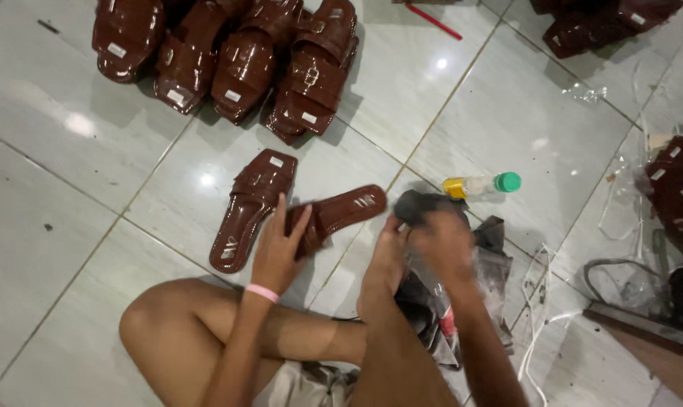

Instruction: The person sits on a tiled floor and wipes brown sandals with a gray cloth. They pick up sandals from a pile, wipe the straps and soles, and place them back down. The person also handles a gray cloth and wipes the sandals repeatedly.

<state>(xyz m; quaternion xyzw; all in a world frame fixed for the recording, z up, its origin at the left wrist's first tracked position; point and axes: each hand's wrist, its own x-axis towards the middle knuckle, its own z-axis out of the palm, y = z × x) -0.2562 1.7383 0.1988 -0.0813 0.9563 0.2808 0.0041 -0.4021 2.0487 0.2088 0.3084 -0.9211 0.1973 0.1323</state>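
The left hand (pixel 277 252) pinches a brown sandal (pixel 334 217) by its strap, tilted just above the floor tiles (pixel 47 211); a loose pinch could drop it. The blurred right hand (pixel 443 245) bunches a dark rag (pixel 424 205), fingers indistinct. A capped bottle (pixel 483 185) lying beyond could roll.

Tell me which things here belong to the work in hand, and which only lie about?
In hand: left hand grips brown sandal; right hand, blurred, on dark cloth.

Lying about: second sandal, sandal pile, small bottle, red stick.
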